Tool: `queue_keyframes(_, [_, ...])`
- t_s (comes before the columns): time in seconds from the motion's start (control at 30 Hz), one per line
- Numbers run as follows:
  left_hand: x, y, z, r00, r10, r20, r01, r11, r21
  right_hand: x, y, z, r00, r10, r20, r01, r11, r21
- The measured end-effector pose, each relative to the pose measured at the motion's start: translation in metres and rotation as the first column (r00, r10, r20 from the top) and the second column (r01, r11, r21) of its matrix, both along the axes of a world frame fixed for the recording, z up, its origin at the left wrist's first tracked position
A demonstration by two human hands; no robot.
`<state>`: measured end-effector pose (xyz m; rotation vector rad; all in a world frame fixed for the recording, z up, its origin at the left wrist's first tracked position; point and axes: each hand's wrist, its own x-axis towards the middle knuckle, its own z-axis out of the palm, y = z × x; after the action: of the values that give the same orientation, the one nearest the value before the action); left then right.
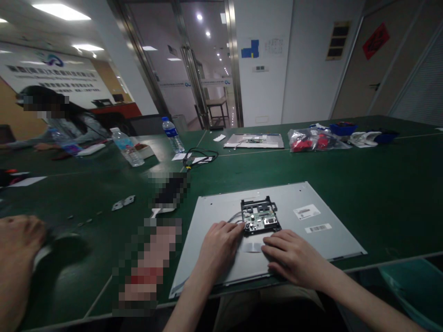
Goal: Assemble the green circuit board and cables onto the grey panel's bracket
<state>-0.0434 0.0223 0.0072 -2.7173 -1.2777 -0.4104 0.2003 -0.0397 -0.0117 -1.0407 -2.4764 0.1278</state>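
Our left hand point(219, 246) rests with bent fingers on the grey metal panel point(214, 207), its tips touching the near left corner of the circuit board point(260, 219), where grey wires point(234, 216) come in; we cannot tell whether it pinches anything. Our right hand point(292, 256) lies flat and released, palm down, on the panel just beside the left one, its fingertips just short of the board's near edge. Beyond the right hand sit two white labels point(306, 211). Far left of our left hand, another person's hand point(17, 244) rests on the green table point(380, 184).
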Motion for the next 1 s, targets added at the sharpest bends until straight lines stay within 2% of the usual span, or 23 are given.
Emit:
queue_keyframes(0.3, [0.0010,0.0006,-0.0015,1.000,0.012,-0.019,-0.013,0.999,-0.029,0.0003,0.0013,-0.0013,1.000,0.006,0.007,-0.006,1.000,0.006])
queue_keyframes(0.57, [0.0008,-0.0005,0.0012,0.999,0.001,0.038,0.002,0.998,-0.068,-0.0001,0.0011,-0.0007,1.000,0.008,-0.002,-0.008,1.000,0.016])
queue_keyframes(1.0, [-0.0011,0.0001,0.0020,0.995,0.020,0.094,-0.015,0.999,-0.052,0.0003,0.0012,-0.0018,1.000,0.005,-0.001,-0.005,1.000,0.019])
